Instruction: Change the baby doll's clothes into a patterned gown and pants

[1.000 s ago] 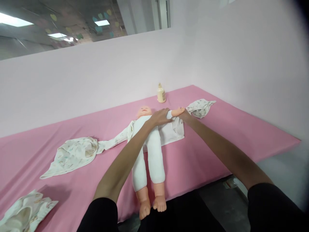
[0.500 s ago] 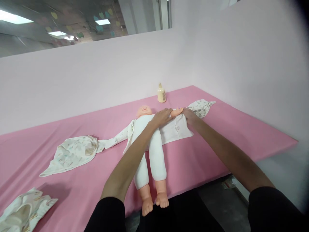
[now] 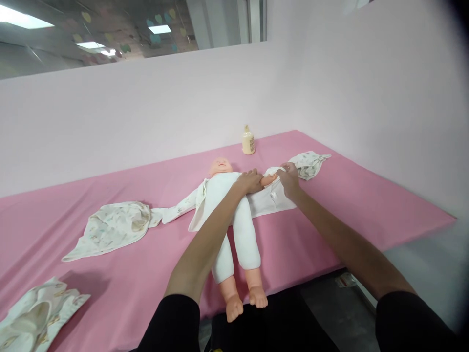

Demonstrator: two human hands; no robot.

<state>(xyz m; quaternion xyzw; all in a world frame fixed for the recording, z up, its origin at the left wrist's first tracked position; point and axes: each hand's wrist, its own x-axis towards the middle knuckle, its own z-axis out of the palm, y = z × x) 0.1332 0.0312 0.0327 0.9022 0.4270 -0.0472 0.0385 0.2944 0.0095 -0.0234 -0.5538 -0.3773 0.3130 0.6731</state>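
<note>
A baby doll (image 3: 243,234) with a white cloth body lies on its back, its bare feet towards me. Spread beneath it is a white baby shirt (image 3: 269,201), whose printed sleeve (image 3: 181,208) covers the doll's arm on the left. My left hand (image 3: 250,181) is closed around the doll's other arm (image 3: 268,180), near the shoulder. By that arm's small hand, my right hand (image 3: 290,181) pinches the bunched shirt cloth with thumb and fingers. Part of the shirt is hidden under the doll and behind my hands.
A pink-covered table (image 3: 311,234) carries everything, against white walls. A cream pump bottle (image 3: 248,143) stands at the back. Printed cloths lie at left (image 3: 115,227) and right (image 3: 311,164); another folded printed piece (image 3: 44,313) sits at the near left corner.
My right hand has turned and gathered the shirt cloth up around the doll's hand. The doll's forearm is slightly lower. My left hand keeps its hold; the view has shifted a little.
</note>
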